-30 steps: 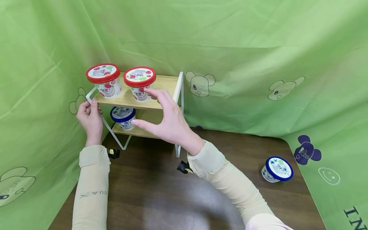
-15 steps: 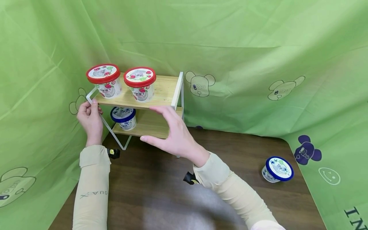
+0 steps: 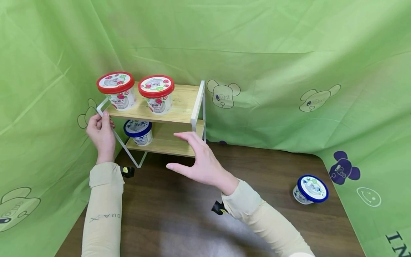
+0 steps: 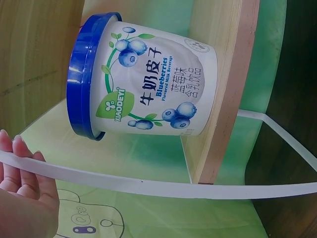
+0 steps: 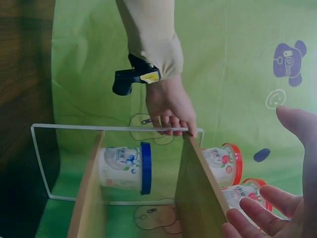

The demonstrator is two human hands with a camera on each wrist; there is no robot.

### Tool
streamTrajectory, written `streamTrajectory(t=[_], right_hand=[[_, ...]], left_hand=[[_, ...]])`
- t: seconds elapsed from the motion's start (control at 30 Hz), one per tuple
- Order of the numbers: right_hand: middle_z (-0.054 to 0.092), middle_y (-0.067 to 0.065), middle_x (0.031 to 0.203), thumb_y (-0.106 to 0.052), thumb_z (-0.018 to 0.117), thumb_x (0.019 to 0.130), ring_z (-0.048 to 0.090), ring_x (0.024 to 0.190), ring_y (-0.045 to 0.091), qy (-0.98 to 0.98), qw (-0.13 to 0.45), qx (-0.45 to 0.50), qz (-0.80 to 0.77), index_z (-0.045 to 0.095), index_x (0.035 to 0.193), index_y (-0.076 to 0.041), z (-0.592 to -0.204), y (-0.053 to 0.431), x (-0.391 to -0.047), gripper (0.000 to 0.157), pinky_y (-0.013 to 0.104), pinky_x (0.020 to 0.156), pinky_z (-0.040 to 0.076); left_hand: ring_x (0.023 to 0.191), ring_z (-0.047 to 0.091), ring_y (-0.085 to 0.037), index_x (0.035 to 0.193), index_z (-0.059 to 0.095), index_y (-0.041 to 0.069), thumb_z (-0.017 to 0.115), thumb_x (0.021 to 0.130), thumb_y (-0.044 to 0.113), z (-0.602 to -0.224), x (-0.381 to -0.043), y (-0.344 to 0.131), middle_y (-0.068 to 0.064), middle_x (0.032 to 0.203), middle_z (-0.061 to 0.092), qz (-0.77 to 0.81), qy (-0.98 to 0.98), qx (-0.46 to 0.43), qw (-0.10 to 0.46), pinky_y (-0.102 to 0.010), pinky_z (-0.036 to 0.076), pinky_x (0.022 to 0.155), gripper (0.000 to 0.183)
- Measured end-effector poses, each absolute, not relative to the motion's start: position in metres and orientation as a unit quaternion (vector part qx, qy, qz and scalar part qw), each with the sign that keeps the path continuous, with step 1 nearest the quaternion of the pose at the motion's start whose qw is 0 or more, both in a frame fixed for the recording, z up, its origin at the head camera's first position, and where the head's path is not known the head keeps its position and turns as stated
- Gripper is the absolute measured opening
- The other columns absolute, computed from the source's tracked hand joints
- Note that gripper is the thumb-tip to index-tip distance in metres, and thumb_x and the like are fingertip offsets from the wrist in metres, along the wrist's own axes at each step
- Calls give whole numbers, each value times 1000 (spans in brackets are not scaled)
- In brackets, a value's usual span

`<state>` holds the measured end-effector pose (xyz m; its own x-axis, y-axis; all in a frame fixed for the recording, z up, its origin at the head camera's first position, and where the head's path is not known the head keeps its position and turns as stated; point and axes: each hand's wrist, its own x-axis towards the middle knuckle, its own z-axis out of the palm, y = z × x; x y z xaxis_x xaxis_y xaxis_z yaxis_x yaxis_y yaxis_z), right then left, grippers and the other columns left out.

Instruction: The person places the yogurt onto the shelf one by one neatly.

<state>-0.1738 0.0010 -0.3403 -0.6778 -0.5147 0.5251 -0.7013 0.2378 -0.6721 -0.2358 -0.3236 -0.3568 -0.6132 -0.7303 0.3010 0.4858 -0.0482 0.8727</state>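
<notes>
Left hand (image 3: 102, 135) pinches the white-edged shelf (image 3: 184, 101), upper left of the head view; right hand (image 3: 205, 162) hangs empty, fingers spread, near centre; a left-hand tug could topple the red-lidded tubs (image 3: 157, 94) up top.

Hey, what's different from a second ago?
The right hand moved down and to the right, away from the right red-lidded tub, and holds nothing. The left hand still grips the white frame of the shelf. That tub, the left red-lidded tub, the lower blue-lidded tub and the blue-lidded tub on the table stayed put.
</notes>
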Motion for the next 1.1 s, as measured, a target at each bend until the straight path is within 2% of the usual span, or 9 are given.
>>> streamTrajectory(t=[0.43, 0.63, 0.8, 0.97, 1.1], right_hand=[[52, -6, 140, -45, 82, 85, 51, 129, 17, -788, 84, 369, 486, 50, 147, -19, -356, 12, -172, 75, 37, 108, 41], [54, -1, 139, -43, 84, 84, 50, 130, 12, -788, 98, 363, 487, 51, 146, -19, -361, 18, -172, 75, 36, 108, 41], [53, -7, 137, -43, 84, 83, 50, 129, 11, -789, 99, 351, 494, 51, 146, -21, -365, 25, -172, 74, 37, 107, 42], [53, -7, 136, -40, 85, 84, 52, 129, 18, -786, 95, 339, 508, 52, 146, -20, -369, 33, -171, 73, 40, 107, 43], [55, -1, 137, -37, 85, 83, 52, 128, 20, -785, 100, 331, 514, 52, 145, -15, -371, 40, -170, 73, 39, 107, 42]], left_hand=[[68, 55, -15, 105, 66, -4, 67, 98, 5, -356, -235, -323, -5, 78, 63, -714, -544, 118, 424, -21, 51, 64, 11], [68, 56, -16, 104, 67, -2, 68, 98, 6, -356, -235, -322, -6, 78, 64, -716, -546, 117, 420, -21, 52, 64, 10], [67, 56, -15, 101, 68, -1, 69, 97, 6, -354, -235, -323, -7, 77, 64, -721, -537, 117, 422, -21, 52, 64, 8], [67, 56, -15, 102, 68, -1, 69, 98, 6, -355, -235, -322, -5, 76, 64, -717, -538, 116, 427, -21, 51, 64, 8], [68, 56, -16, 102, 68, -2, 69, 97, 5, -356, -235, -322, -5, 77, 64, -721, -536, 119, 423, -20, 52, 64, 9]])
